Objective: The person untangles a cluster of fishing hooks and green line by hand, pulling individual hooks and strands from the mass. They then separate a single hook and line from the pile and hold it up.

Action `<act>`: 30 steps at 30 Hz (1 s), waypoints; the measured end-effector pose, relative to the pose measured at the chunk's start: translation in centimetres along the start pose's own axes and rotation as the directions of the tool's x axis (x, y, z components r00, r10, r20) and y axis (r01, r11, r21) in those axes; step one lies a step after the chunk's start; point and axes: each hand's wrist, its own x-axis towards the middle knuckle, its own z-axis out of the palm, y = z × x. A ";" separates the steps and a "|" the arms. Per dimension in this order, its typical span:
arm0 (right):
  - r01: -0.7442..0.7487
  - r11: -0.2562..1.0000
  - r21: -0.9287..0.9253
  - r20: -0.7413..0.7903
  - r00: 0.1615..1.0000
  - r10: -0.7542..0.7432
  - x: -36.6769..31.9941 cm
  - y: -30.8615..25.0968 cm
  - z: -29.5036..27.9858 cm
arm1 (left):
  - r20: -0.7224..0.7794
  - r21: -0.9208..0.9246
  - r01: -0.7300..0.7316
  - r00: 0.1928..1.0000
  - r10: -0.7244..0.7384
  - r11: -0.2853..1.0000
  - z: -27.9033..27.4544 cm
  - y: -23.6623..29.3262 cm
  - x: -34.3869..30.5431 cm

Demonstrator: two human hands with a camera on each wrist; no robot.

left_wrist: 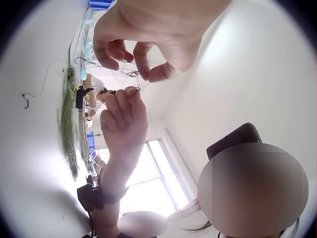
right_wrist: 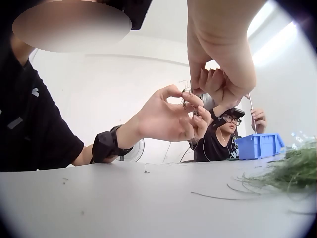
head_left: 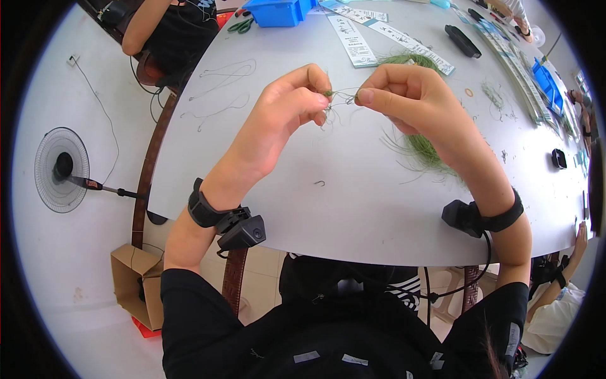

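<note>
Above the white table, the left hand [head_left: 278, 117] pinches thin green line [head_left: 329, 94] between thumb and fingers. The right hand [head_left: 416, 101] pinches the other side of the tangle, where a small metal hook or loop [head_left: 349, 99] shows by the fingertips. A short gap with fine strands separates the two hands. In the left wrist view, the left hand [left_wrist: 153, 34] is above the right hand [left_wrist: 124, 119], with looped line [left_wrist: 132, 74] between them. The right wrist view shows the left hand [right_wrist: 171, 116] with strands over its fingers and the right hand [right_wrist: 223, 54] close beside it.
A single hook [head_left: 320, 183] lies on the table [head_left: 284, 221]. Lines with hooks [head_left: 221, 112] lie at the left. Green strands [head_left: 424, 151] lie beyond and beneath the right hand. Printed cards [head_left: 351, 41], a blue bin [head_left: 274, 12] and scissors [head_left: 241, 26] are at the far side.
</note>
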 end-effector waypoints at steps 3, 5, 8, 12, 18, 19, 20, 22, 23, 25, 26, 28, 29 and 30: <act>-0.029 0.998 0.062 0.014 0.999 0.029 0.0 0.1 0.1 | 0.016 0.064 0.008 1.000 -0.009 0.998 0.5 0.2 -0.1; -0.050 0.994 0.092 0.016 0.999 0.049 0.1 0.1 0.2 | 0.002 0.083 0.005 1.000 -0.005 0.997 0.7 0.2 -0.1; -0.095 0.984 0.151 0.010 0.995 0.095 0.0 0.1 0.0 | -0.045 0.068 -0.014 0.999 0.017 0.998 0.7 0.2 -0.1; -0.115 0.978 0.172 0.032 0.993 0.111 0.2 0.3 0.1 | -0.053 -0.034 -0.024 0.998 0.023 0.999 0.5 0.1 0.1; -0.106 0.984 0.146 0.008 0.994 0.106 0.1 0.4 0.2 | -0.094 -0.010 -0.101 0.991 0.100 0.995 0.2 -0.6 0.2; -0.096 0.986 0.139 0.001 0.995 0.097 0.2 0.5 0.4 | -0.089 -0.005 -0.116 0.989 0.115 0.993 0.1 -0.7 0.3; -0.085 0.988 0.131 -0.006 0.996 0.087 0.2 0.6 0.5 | -0.093 -0.011 -0.111 0.990 0.110 0.994 0.2 -0.7 0.3; -0.078 0.990 0.114 -0.018 0.997 0.080 0.2 0.5 0.5 | -0.100 -0.023 -0.101 0.990 0.099 0.995 0.3 -0.6 0.3; -0.074 0.992 0.106 -0.024 0.997 0.077 0.2 0.5 0.5 | -0.089 -0.002 -0.087 0.992 0.086 0.996 0.3 -0.5 0.2; -0.088 0.988 0.131 -0.020 0.996 0.091 0.1 0.4 0.3 | -0.069 0.040 -0.058 0.996 0.060 0.998 0.3 -0.2 0.0; -0.095 0.985 0.143 -0.018 0.995 0.098 0.1 0.3 0.2 | -0.074 0.053 -0.059 0.995 0.063 0.997 0.4 -0.2 0.0; -0.099 0.984 0.148 -0.019 0.994 0.103 0.2 0.4 0.1 | -0.084 0.079 -0.060 0.994 0.067 0.995 0.4 -0.2 0.0; -0.101 0.983 0.151 -0.019 0.994 0.105 0.2 0.4 0.2 | -0.092 0.102 -0.068 0.993 0.077 0.992 0.5 -0.1 0.0; -0.083 0.987 0.134 -0.028 0.996 0.087 0.2 0.4 0.3 | -0.100 0.125 -0.074 0.991 0.087 0.989 0.5 0.0 0.0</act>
